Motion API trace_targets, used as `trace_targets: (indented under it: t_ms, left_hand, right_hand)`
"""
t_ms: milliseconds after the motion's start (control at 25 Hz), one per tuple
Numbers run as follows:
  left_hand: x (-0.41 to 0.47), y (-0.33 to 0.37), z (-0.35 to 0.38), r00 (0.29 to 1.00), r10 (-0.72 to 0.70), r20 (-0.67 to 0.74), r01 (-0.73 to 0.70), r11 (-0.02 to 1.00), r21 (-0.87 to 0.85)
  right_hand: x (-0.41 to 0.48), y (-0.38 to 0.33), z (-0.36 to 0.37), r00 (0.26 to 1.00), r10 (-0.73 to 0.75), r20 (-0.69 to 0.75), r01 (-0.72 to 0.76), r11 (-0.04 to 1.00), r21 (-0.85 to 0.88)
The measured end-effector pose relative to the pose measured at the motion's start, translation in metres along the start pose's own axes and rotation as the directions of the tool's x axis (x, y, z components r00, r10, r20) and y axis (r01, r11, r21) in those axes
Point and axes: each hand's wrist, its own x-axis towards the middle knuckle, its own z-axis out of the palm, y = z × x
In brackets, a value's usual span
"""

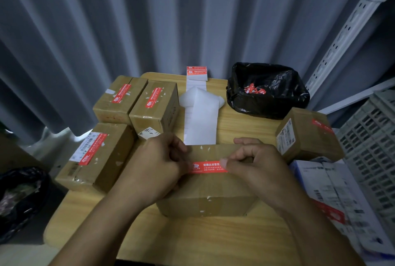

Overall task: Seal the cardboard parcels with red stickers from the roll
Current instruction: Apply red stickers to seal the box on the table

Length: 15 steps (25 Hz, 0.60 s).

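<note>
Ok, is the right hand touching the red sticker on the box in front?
Touching. The head view shows the right hand with its thumb pressed on the right end of the red sticker, which lies across the top of the front box.

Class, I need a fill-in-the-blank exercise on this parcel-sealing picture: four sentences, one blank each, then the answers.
1. Both hands, left hand and right hand, press a ____ sticker onto the front cardboard parcel.
2. The black bin bag holds crumpled red-and-white ____.
3. The parcels stand on a ____ table.
4. The sticker roll stands at the table's ____ edge.

Answers: red; scraps; wooden; far
</note>
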Motion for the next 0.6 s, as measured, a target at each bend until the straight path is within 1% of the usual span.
trace_targets:
  t_ms: [160, 320, 360, 440, 520, 600]
  left_hand:
    - [-0.001, -0.004, 0.004, 0.998, 0.038, -0.048, -0.033, 0.994, 0.102]
    - [-0.006, -0.004, 0.007, 0.992, 0.107, -0.068, -0.093, 0.978, 0.189]
    - [-0.006, -0.004, 0.006, 0.991, 0.114, -0.07, -0.099, 0.976, 0.192]
    - [-0.004, -0.006, 0.004, 0.995, 0.081, -0.056, -0.074, 0.99, 0.119]
    - [-0.004, -0.008, 0.001, 0.998, 0.058, -0.026, -0.057, 0.997, 0.047]
    - [-0.005, -0.009, -0.001, 0.998, 0.07, 0.0, -0.07, 0.997, 0.043]
  right_hand:
    - [-0.001, 0.003, 0.003, 1.0, 0.009, -0.029, -0.008, 1.0, 0.017]
    - [-0.003, 0.008, 0.004, 0.997, -0.019, -0.073, 0.017, 1.0, -0.023]
    - [-0.002, 0.009, 0.004, 0.997, -0.023, -0.071, 0.021, 0.999, -0.028]
    - [-0.002, 0.011, 0.002, 0.999, -0.021, -0.042, 0.021, 1.0, -0.002]
    - [-0.004, 0.011, -0.003, 0.999, -0.029, -0.013, 0.03, 0.997, 0.065]
    - [-0.006, 0.008, -0.009, 0.999, -0.051, -0.013, 0.052, 0.991, 0.122]
